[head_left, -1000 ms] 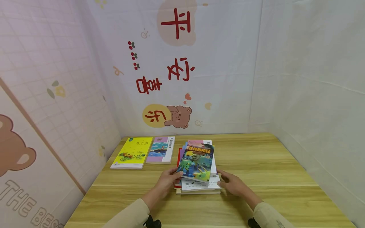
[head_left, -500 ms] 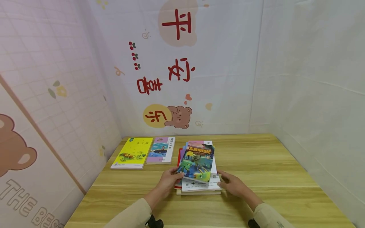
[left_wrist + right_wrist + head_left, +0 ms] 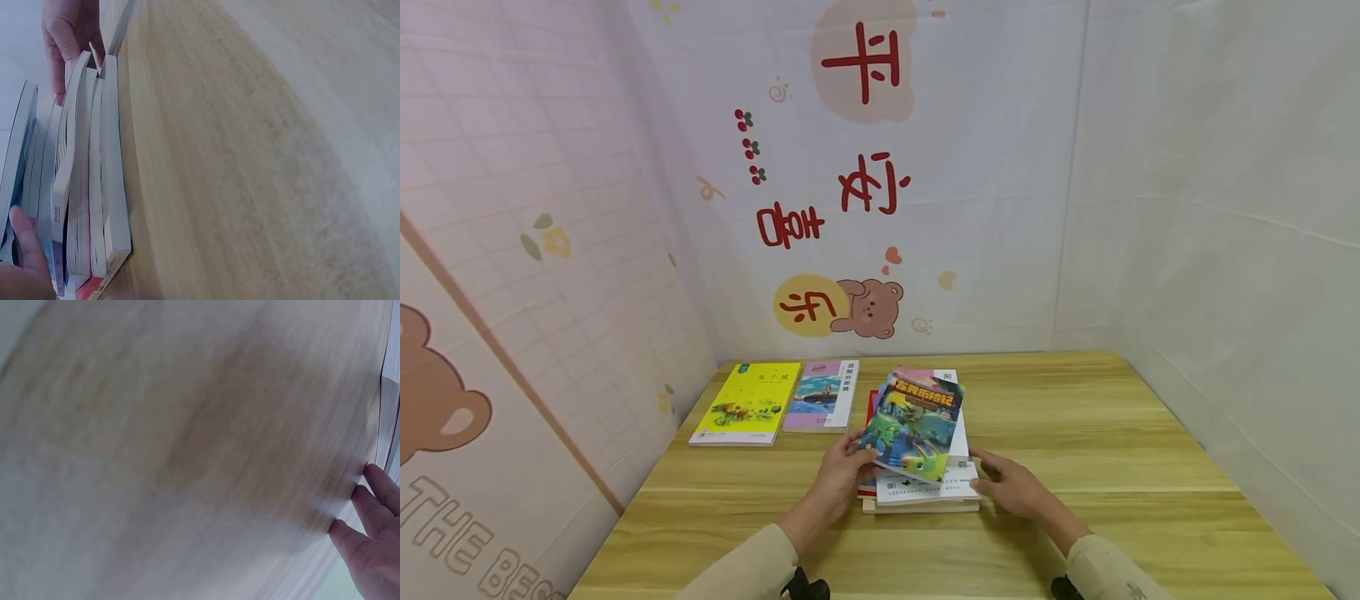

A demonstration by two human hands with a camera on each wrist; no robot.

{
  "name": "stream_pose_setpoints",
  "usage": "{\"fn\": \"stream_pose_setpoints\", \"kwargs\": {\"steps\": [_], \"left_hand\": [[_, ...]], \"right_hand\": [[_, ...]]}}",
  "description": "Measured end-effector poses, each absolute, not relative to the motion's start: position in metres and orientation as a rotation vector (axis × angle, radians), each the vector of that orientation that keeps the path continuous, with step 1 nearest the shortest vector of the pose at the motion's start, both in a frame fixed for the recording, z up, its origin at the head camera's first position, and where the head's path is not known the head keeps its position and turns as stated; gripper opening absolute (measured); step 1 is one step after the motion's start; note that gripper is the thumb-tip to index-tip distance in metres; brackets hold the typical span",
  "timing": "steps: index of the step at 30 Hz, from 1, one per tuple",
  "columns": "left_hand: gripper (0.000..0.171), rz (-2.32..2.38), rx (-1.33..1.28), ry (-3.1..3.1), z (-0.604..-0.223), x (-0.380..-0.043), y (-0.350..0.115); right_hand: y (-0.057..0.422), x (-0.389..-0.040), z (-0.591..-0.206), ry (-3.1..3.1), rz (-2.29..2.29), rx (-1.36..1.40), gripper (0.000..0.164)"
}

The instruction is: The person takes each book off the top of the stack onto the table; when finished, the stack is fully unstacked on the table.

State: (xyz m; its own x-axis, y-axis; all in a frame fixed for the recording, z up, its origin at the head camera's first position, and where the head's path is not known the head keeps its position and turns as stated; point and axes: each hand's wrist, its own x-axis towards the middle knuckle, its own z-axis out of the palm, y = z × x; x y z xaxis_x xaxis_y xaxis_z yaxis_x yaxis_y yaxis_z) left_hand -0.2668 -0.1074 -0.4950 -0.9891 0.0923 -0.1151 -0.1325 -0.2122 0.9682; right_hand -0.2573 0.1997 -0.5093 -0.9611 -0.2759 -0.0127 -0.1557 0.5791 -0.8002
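Observation:
In the head view a stack of books (image 3: 917, 493) stands on the table, its covers unevenly overlapped. My left hand (image 3: 837, 477) pinches the lower left edge of the topmost book, a dinosaur-cover comic book (image 3: 913, 425). That book is tilted, and the left wrist view has its near edge (image 3: 19, 144) raised apart from the books below. My right hand (image 3: 1013, 483) touches the stack's right side with extended fingers. In the right wrist view its fingertips (image 3: 362, 494) meet the tabletop beside the books. The left hand's fingers beneath the book are mostly hidden.
A yellow book (image 3: 748, 404) lies flat at the back left of the wooden table (image 3: 1075, 408). Beside it is a pink and white book (image 3: 822, 396) with a sea picture. Printed cloth walls (image 3: 985, 208) enclose the back and both sides.
The dinosaur-cover book has shifted slightly left and turned a little in my left hand, its edge rising off the stack. My right hand has stayed at the stack's right side.

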Motion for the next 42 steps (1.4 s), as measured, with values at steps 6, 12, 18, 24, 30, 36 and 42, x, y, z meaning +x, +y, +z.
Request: {"fn": "stream_pose_setpoints", "kwargs": {"steps": [6, 12, 18, 24, 30, 36, 42], "left_hand": [[0.056, 2.436, -0.033, 1.689, -0.491, -0.266, -0.114], [0.056, 2.431, -0.053, 1.715, -0.491, -0.268, -0.120], [0.055, 2.455, -0.049, 1.732, -0.490, -0.267, -0.128], [0.053, 2.463, -0.014, 1.741, -0.488, -0.265, -0.138], [0.053, 2.502, -0.035, 1.736, -0.484, -0.264, -0.147], [0.052, 2.585, -0.075, 1.694, -0.477, -0.262, -0.157], [0.050, 2.622, -0.101, 1.721, -0.470, -0.257, -0.171]], "right_hand": [[0.200, -0.257, -0.508, 2.665, -1.333, -0.363, 0.055], [0.200, -0.257, -0.507, 2.661, -1.328, -0.361, 0.056], [0.200, -0.258, -0.508, 2.659, -1.330, -0.369, 0.056], [0.200, -0.258, -0.506, 2.665, -1.330, -0.375, 0.057], [0.200, -0.259, -0.505, 2.670, -1.329, -0.371, 0.057], [0.200, -0.258, -0.506, 2.664, -1.336, -0.375, 0.056], [0.200, -0.258, -0.505, 2.670, -1.325, -0.369, 0.057]]}}
